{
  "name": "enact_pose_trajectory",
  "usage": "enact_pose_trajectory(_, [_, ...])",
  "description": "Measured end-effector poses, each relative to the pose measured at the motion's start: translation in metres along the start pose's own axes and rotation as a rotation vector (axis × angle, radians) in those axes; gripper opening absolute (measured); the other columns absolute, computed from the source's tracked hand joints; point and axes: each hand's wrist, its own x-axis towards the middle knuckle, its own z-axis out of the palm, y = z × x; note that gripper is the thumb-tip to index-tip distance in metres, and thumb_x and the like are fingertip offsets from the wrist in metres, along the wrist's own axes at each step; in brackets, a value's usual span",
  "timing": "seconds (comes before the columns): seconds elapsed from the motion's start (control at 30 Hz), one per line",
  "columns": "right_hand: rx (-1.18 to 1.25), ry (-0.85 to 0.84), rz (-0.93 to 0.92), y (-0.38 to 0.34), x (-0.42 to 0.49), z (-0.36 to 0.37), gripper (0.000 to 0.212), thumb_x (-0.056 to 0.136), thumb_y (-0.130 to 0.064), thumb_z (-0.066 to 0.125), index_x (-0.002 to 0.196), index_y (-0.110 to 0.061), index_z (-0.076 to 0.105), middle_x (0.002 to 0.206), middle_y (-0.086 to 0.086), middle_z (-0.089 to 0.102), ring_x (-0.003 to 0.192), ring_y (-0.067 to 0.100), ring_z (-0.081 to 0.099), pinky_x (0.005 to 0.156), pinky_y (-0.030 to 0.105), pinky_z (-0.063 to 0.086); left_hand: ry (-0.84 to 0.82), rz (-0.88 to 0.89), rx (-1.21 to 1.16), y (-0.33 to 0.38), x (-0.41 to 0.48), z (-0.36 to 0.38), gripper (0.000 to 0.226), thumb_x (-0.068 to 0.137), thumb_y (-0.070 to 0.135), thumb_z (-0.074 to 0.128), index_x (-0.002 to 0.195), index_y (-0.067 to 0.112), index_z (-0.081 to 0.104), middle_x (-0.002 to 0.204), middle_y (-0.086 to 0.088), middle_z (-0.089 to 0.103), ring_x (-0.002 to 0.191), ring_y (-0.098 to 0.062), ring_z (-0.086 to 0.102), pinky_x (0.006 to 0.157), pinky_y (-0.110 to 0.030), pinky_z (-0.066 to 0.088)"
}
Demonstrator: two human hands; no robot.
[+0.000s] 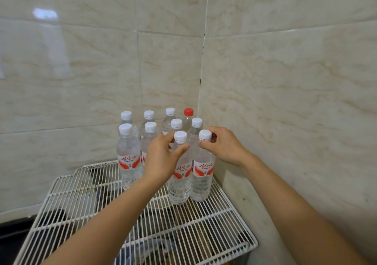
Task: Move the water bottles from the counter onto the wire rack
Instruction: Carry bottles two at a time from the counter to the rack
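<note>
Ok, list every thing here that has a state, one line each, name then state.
Left hand: grip closed round the neck of the front-left bottle.
Right hand: grip closed round the neck of the front-right bottle.
Front-left bottle: upright on the rack, capped, full.
Front-right bottle: upright on the rack, capped, full.
Red-capped bottle: upright in the back corner, capped.
Other white-capped bottles: upright, capped, untouched.
Wire rack: flat, front part bare.

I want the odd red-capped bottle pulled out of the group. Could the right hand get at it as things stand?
Probably not directly. The red-capped bottle stands at the back in the wall corner, behind white-capped bottles, and the right hand already grips a front bottle.
</note>
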Motion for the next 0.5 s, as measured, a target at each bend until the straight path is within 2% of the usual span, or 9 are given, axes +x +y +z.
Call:
enact_pose_trajectory(0.07, [-0.042, 0.018, -0.021, 0.000, -0.002, 0.000, 0.015, 0.081, -0.029, 0.064, 0.071, -0.020, 0.057, 0.067, -0.009, 0.052, 0.062, 0.008, 0.047, 0.062, 0.034, 0.042, -0.011, 0.004, 0.010, 0.003, -0.003, -0.001, 0.037, 0.084, 0.030, 0.069, 0.120, 0.025, 0.065, 0.100, 0.006, 0.059, 0.089, -0.011, 0.050, 0.069, -0.016, 0.036])
enact_pose_trajectory(0.17, [-0.189, 0.070, -0.045, -0.001, -0.008, 0.002, 0.012, 0.084, -0.037, 0.060, 0.087, -0.026, 0.062, 0.090, -0.005, 0.054, 0.091, 0.016, 0.049, 0.078, 0.036, 0.045, -0.048, -0.026, 0.055, 0.000, -0.008, -0.003, 0.052, 0.084, 0.033, 0.069, 0.133, 0.024, 0.055, 0.115, 0.001, 0.061, 0.110, -0.019, 0.055, 0.090, -0.030, 0.045])
enact_pose_trajectory(0.23, [-0.327, 0.135, -0.074, -0.003, -0.013, 0.003, 0.030, 0.088, -0.037, 0.059, 0.112, -0.021, 0.062, 0.110, 0.000, 0.052, 0.108, 0.020, 0.041, 0.089, 0.034, 0.038, -0.046, -0.074, 0.088, -0.005, -0.014, -0.006, 0.063, 0.085, 0.037, 0.067, 0.142, 0.024, 0.043, 0.131, -0.002, 0.057, 0.122, -0.020, 0.051, 0.102, -0.039, 0.045])
enact_pose_trajectory(0.3, [-0.421, 0.244, -0.138, -0.010, -0.019, 0.007, 0.043, 0.088, -0.036, 0.059, 0.127, -0.018, 0.057, 0.119, 0.001, 0.050, 0.113, 0.020, 0.038, 0.091, 0.031, 0.035, -0.028, -0.093, 0.083, -0.008, -0.025, -0.012, 0.065, 0.087, 0.040, 0.063, 0.146, 0.025, 0.038, 0.133, -0.001, 0.055, 0.123, -0.017, 0.049, 0.104, -0.038, 0.044])
enact_pose_trajectory(0.37, [-0.394, 0.327, -0.237, -0.021, -0.024, 0.018, 0.043, 0.087, -0.032, 0.061, 0.125, -0.014, 0.059, 0.116, 0.003, 0.053, 0.109, 0.019, 0.039, 0.089, 0.033, 0.037, -0.009, -0.101, 0.075, -0.015, -0.039, -0.020, 0.061, 0.089, 0.039, 0.060, 0.145, 0.025, 0.039, 0.133, 0.000, 0.055, 0.122, -0.015, 0.050, 0.104, -0.039, 0.044])
enact_pose_trajectory(0.43, [-0.363, 0.375, -0.356, -0.034, -0.028, 0.035, 0.038, 0.083, -0.033, 0.059, 0.114, -0.011, 0.064, 0.109, 0.005, 0.057, 0.103, 0.017, 0.039, 0.086, 0.036, 0.040, 0.003, -0.123, 0.109, -0.025, -0.053, -0.033, 0.056, 0.091, 0.038, 0.057, 0.143, 0.023, 0.042, 0.131, 0.003, 0.054, 0.121, -0.015, 0.050, 0.104, -0.041, 0.045])
enact_pose_trajectory(0.5, [-0.342, 0.339, -0.430, -0.050, -0.032, 0.058, 0.039, 0.082, -0.036, 0.052, 0.108, -0.011, 0.064, 0.106, 0.005, 0.059, 0.102, 0.016, 0.039, 0.086, 0.035, 0.040, 0.016, -0.142, 0.124, -0.039, -0.066, -0.050, 0.050, 0.093, 0.034, 0.057, 0.140, 0.023, 0.046, 0.123, 0.009, 0.054, 0.118, -0.016, 0.052, 0.100, -0.042, 0.048])
